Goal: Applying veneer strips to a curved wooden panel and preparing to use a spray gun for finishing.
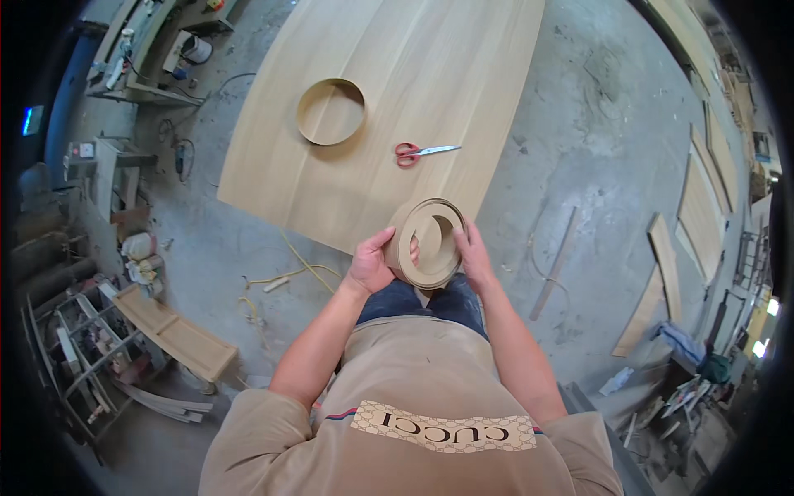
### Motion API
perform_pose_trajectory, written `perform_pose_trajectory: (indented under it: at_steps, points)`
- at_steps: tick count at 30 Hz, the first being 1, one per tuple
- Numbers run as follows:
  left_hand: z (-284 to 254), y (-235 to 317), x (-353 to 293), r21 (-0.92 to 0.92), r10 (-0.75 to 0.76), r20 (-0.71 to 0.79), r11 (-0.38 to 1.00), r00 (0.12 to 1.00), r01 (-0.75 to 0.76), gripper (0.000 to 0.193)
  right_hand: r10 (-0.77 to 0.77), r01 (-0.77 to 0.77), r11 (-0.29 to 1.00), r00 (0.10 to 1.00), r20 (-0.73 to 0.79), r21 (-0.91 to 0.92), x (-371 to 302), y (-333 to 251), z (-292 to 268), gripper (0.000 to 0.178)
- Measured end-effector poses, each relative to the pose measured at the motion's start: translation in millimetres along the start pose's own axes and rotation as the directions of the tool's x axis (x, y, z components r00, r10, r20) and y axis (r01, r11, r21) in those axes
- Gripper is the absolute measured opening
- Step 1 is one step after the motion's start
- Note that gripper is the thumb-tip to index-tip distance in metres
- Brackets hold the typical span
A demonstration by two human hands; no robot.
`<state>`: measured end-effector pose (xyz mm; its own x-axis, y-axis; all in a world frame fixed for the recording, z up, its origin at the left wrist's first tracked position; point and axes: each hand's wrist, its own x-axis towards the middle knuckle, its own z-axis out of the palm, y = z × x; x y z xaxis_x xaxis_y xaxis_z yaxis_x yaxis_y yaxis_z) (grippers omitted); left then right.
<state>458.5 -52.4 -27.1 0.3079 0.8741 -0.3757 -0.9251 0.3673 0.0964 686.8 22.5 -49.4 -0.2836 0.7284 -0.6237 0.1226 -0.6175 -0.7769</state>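
Coiled tan roll (pixel 422 213), and it's right there in front of you, up against the near edge of the desk (pixel 331 217) and just above your dark blue trousers! Look at it: pale wood-brown, wound in a thick ring, tilted so its round open face shows, with darker, thin lines of layers along the outer rim and a wide hollow in the middle. Your left hand (pixel 372 263) is grasping its left side, thumb on the outside, fingers showing inside the hollow. Your right hand (pixel 473 252) braces the right rim, fingers partly hidden, so how firmly it grips you can't tell from here.

Out onto the desk now, all smooth striped wood grain: red-handled scissors (pixel 422 152) lie just beyond the roll, blades pointing to your right. Farther up and left sits a round tan hoop (pixel 310 103), open in the middle, well apart from your hands.

Down on the grey floor (pixel 579 107), a yellow cord (pixel 302 269) curls at the left of the desk, a long thin strip (pixel 556 263) lies to the right, and pale boards (pixel 701 217) line the far right side.
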Motion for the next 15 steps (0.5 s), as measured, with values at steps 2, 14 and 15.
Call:
perform_pose_trajectory:
  at_steps: [2, 14, 15]
  points:
    - [-8.6, -16.4, 14.4, -0.132, -0.021, 0.112, 0.991, 0.994, 0.036, 0.044, 0.120, -0.130, 0.983, 0.989, 0.081, 0.127, 5.6, -8.0, -7.1, 0.058]
    - [7.2, -86.5, 33.2, 0.981, 0.627, -0.186, 0.166, 0.756, 0.104, 0.036, 0.305, -0.182, 0.915, 0.897, 0.320, -0.361, 61.1, -18.4, -76.7, 0.052]
    - [9.2, -92.4, 39.8, 0.978, 0.615, -0.188, 0.046, 0.765, 0.203, 0.034, 0.307, -0.157, 0.906, 0.882, 0.358, -0.393, 69.7, -22.8, -88.9, 0.050]
